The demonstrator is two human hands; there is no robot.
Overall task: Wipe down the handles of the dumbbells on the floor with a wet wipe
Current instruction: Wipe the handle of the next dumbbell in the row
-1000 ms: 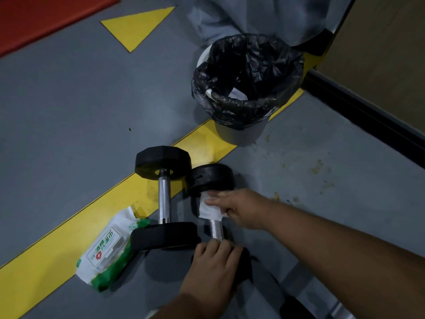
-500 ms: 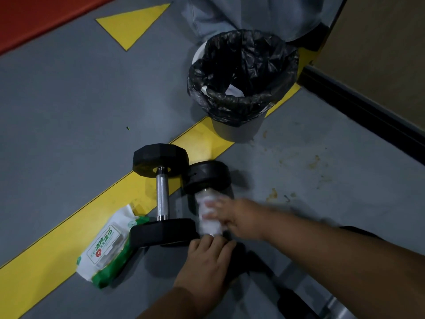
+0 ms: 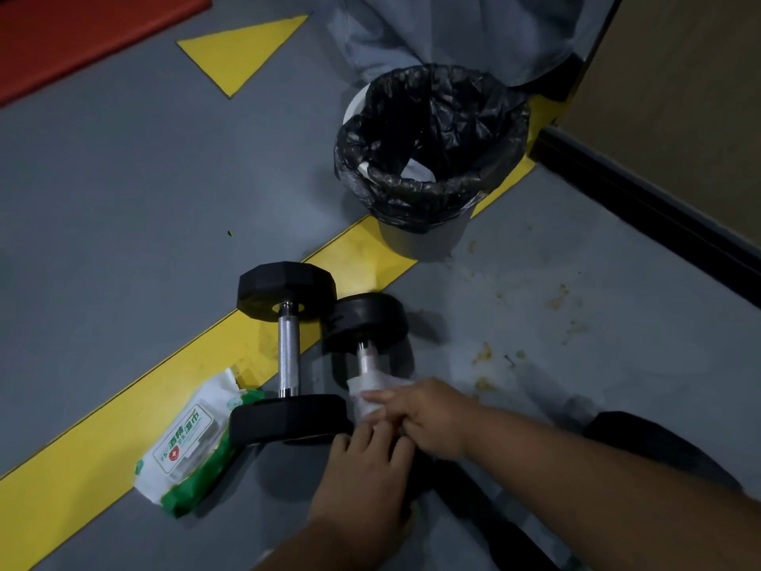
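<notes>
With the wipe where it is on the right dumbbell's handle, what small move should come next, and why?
Probably slide the wipe back up the handle toward the far weight. The right hand holds the wipe around the near end of the handle, bare metal shows above it, and the left hand rests on the near weight, which it hides, apparently to steady it.
</notes>
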